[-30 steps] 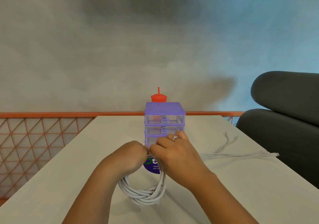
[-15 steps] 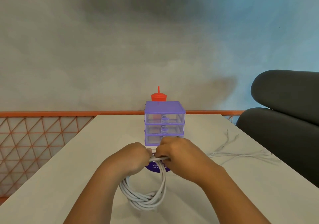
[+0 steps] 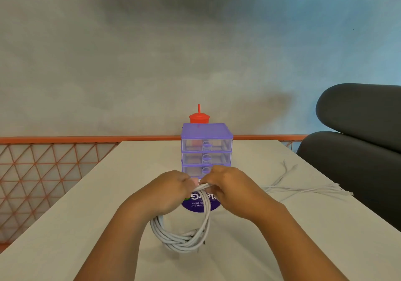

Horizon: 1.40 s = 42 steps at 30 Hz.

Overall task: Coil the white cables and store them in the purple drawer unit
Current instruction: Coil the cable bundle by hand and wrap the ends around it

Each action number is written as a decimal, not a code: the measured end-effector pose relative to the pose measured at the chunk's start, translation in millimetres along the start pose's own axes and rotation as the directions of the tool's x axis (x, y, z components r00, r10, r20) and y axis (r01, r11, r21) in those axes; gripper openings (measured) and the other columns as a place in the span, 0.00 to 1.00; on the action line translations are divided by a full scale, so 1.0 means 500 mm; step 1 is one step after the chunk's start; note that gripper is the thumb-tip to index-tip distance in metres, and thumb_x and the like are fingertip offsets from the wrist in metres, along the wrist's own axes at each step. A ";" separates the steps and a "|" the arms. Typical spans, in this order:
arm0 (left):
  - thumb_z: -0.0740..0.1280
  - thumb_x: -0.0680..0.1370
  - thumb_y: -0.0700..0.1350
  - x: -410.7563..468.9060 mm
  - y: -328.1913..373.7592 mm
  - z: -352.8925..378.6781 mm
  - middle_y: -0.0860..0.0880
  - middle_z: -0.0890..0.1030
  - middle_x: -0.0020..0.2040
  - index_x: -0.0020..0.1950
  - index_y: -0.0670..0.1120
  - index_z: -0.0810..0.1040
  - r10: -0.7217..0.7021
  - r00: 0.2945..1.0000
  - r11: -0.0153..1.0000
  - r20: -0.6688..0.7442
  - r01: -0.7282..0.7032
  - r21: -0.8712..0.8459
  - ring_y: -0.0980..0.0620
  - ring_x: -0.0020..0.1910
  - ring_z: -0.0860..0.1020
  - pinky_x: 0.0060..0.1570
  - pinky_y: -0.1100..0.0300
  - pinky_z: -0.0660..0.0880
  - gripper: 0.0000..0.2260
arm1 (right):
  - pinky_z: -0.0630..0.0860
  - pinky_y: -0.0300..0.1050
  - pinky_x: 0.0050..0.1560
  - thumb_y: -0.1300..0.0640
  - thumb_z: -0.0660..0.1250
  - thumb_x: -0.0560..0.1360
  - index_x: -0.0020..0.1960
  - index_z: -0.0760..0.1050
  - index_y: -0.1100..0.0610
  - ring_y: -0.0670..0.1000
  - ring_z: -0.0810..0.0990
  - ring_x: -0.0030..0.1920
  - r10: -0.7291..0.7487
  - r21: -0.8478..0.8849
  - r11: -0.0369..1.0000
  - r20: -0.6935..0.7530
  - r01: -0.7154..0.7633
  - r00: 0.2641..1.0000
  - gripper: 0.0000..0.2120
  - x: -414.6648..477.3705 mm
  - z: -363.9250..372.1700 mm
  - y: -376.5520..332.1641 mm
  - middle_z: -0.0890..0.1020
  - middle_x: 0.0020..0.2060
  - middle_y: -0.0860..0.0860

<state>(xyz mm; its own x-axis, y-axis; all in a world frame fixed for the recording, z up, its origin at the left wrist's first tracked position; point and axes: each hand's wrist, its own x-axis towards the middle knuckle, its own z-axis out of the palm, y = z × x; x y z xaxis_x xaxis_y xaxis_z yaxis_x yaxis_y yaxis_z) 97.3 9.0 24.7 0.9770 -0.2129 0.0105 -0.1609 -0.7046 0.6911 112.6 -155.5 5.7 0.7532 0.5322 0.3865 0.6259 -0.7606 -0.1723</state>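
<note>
A coiled white cable (image 3: 184, 238) hangs in a loop above the white table (image 3: 86, 205). My left hand (image 3: 171, 190) grips the top of the coil from the left. My right hand (image 3: 225, 185) grips the same bundle from the right, fingers curled round the strands. Just behind my hands stands the purple drawer unit (image 3: 206, 148) with three clear drawers, all pushed in. More loose white cables (image 3: 303, 190) lie spread on the table to the right.
A red cup with a straw (image 3: 199, 117) stands behind the drawer unit. A round purple sticker (image 3: 200, 205) lies on the table under the coil. An orange mesh railing (image 3: 43, 163) runs along the left. Dark grey cushions (image 3: 358, 139) sit at the right.
My right hand has dropped from the lowest drawer's front onto the coil's top. The loose cable end on the right has been drawn in a little. The coil hangs much as before.
</note>
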 end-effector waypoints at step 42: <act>0.70 0.66 0.62 -0.023 -0.010 -0.035 0.54 0.61 0.21 0.30 0.48 0.78 0.110 0.972 0.969 0.210 -0.058 -0.240 0.56 0.21 0.56 0.21 0.67 0.55 0.18 | 0.69 0.41 0.49 0.52 0.63 0.77 0.41 0.78 0.51 0.45 0.73 0.40 0.222 0.271 0.879 0.494 -0.392 0.840 0.08 -0.056 -0.015 0.135 0.78 0.37 0.46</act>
<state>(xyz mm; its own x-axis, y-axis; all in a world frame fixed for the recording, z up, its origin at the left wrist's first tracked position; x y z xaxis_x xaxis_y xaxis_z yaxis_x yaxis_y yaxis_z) 89.4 27.0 34.0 0.9022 -0.4264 -0.0655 -0.1791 -0.5083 0.8423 132.2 -224.3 -10.1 0.8722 0.4617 -0.1613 0.3096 -0.7766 -0.5487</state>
